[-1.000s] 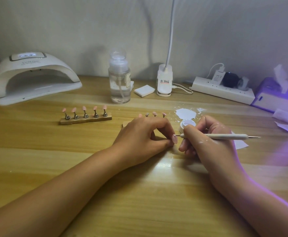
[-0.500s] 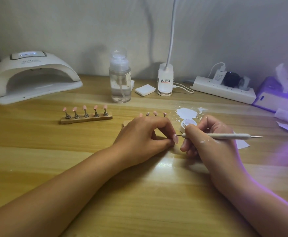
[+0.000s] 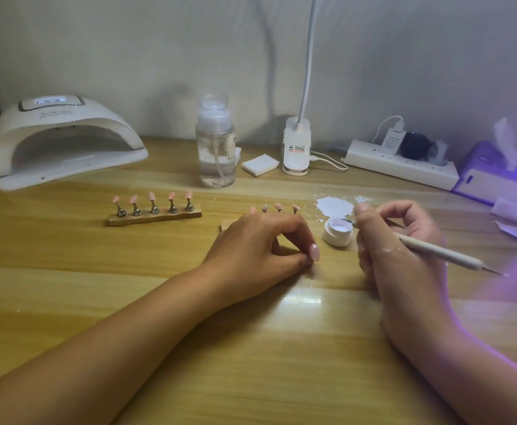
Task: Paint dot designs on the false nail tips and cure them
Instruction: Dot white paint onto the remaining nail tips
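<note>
My left hand (image 3: 260, 243) rests on the table and pinches a pink false nail tip (image 3: 314, 251) between thumb and forefinger. My right hand (image 3: 395, 240) grips a white dotting pen (image 3: 435, 251), whose front tip sits over the open white gel pot (image 3: 338, 233). A wooden stand (image 3: 154, 216) with several pink nail tips stands to the left. A second stand (image 3: 278, 207) is mostly hidden behind my left hand. The white curing lamp (image 3: 64, 142) sits at the back left.
A clear pump bottle (image 3: 215, 148), white pad (image 3: 259, 165), clip lamp base (image 3: 296, 150), power strip (image 3: 401, 164) and purple-lit tissue box (image 3: 493, 171) line the back. White paint (image 3: 334, 206) is smeared behind the pot. Paper scraps (image 3: 514, 223) lie at right.
My right hand moved the pen's tip away from the held nail tip, up and right to the gel pot. My left hand stayed put with the nail tip.
</note>
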Tool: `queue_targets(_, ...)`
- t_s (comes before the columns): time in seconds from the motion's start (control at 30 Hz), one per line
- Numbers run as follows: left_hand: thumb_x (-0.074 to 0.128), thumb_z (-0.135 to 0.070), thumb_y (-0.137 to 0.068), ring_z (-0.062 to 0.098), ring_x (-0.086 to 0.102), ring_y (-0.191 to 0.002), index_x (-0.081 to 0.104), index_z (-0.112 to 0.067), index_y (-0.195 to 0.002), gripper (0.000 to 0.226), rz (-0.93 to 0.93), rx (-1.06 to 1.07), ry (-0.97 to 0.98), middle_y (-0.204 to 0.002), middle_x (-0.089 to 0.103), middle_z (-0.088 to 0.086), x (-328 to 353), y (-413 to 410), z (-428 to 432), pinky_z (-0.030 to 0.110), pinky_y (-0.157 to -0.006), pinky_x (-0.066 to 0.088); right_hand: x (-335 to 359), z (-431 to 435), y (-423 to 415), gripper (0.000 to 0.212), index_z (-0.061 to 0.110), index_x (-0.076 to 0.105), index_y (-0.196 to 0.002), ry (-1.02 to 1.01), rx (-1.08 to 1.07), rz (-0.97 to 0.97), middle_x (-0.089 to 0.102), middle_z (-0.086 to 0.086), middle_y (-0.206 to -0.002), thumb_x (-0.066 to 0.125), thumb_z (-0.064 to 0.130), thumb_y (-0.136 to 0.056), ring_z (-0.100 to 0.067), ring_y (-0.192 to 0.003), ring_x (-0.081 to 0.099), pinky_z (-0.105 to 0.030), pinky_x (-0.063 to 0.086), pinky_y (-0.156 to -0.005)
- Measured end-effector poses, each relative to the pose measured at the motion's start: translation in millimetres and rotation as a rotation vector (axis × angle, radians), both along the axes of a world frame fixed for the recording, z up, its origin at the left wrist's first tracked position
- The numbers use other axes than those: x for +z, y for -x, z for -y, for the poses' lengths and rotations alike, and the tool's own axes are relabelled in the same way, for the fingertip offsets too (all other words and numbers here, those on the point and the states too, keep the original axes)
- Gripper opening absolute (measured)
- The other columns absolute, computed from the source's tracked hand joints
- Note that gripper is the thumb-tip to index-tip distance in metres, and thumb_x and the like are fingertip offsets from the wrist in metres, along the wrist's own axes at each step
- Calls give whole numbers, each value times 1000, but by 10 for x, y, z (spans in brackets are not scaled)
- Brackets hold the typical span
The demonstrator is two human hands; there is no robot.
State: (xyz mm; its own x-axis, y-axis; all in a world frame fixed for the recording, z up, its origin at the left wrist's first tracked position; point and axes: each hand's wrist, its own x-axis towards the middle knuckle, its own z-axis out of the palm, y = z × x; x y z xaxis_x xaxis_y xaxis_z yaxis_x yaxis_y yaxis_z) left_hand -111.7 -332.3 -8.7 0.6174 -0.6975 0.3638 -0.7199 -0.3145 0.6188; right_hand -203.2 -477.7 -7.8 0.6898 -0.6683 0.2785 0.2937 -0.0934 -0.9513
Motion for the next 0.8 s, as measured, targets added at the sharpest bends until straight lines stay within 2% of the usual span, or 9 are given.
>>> queue_targets(0.1,75,-29,-83,-1,50,-63,63,-39,-77,17,-26,-16,16,-80,65,-33,-3,-6,-5,32,-83,36,5,73,-8,17,23,60,-82,123,-33,29,60,8,-64,73,26,-92,-3,-53,48,-15,37,-48)
queue_targets(0.17,74,-27,-82,-3,51,-63,64,-37,-77,15,-37,-16,24,-82,66,-31,1,-3,-8,29,-83,31,-3,142,-15,12,24,67,-84,183,-67,-17,67,5,-70,70,32,-93,-5,-54,52,-17,38,-49)
queue_targets(0.23,74,-27,-82,-6,51,-64,66,-35,-79,12,-45,0,16,-72,62,-36,6,5,-9,28,-82,28,-33,205,-34,17,25,71,-86,197,-98,-84,70,7,-72,63,34,-97,-3,-53,54,-16,38,-48)
queue_targets(0.33,75,-25,-82,-6,49,-60,65,-36,-78,15,-39,13,-2,-57,51,-43,14,26,-2,28,-80,30,-90,257,-67,28,23,73,-85,212,-81,-181,71,7,-73,58,40,-100,-5,-54,51,-26,35,-54)
queue_targets(0.47,74,-23,-82,-7,49,-54,62,-39,-76,22,-39,17,-2,-52,48,-43,34,46,0,32,-101,32,-127,262,-76,27,27,72,-86,265,-61,-214,69,7,-73,57,44,-100,-7,-54,49,-37,37,-62)
queue_targets(0.57,73,-22,-84,-11,49,-54,61,-39,-77,22,-38,15,-1,-52,48,-44,42,50,0,39,-108,30,-124,253,-67,25,27,70,-84,324,-58,-238,70,10,-73,57,42,-100,-6,-52,50,-36,39,-63)
queue_targets(0.63,73,-22,-84,-14,49,-56,61,-39,-77,22,-37,11,4,-53,48,-44,42,54,-4,42,-112,27,-120,246,-63,26,27,69,-83,375,-57,-265,70,11,-74,57,42,-100,-12,-55,51,-37,41,-62)
queue_targets(0.8,72,-24,-85,-20,49,-63,64,-39,-81,18,-44,13,8,-59,52,-43,24,42,-5,37,-115,19,-107,237,-53,25,25,69,-82,410,-66,-282,68,18,-73,58,41,-98,-17,-56,51,-34,42,-61)
